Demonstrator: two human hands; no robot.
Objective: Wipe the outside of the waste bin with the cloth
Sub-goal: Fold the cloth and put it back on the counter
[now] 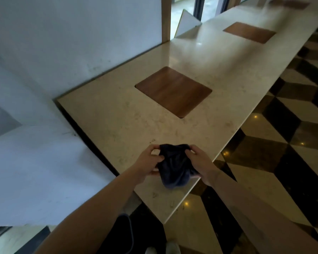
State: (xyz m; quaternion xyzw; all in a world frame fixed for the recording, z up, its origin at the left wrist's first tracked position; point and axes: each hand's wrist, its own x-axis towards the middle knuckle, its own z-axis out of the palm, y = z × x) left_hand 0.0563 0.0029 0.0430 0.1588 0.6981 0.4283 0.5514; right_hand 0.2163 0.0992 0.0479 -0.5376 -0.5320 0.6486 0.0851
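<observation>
A dark navy cloth (173, 165) hangs bunched between my two hands just above the near end of a long beige stone counter (117, 116). My left hand (149, 162) pinches its left edge and my right hand (200, 164) grips its right edge. Set flush into the counter top is a square brown wooden flap (173, 91), the nearest of three such panels; a second panel (250, 32) lies farther along. No bin body shows from this angle.
A white wall (72, 43) runs along the counter's left side. To the right lies a glossy floor (283, 143) of black, brown and cream diamond tiles. A white board (187, 22) leans at the counter's far end. My shoes (163, 249) show at the bottom.
</observation>
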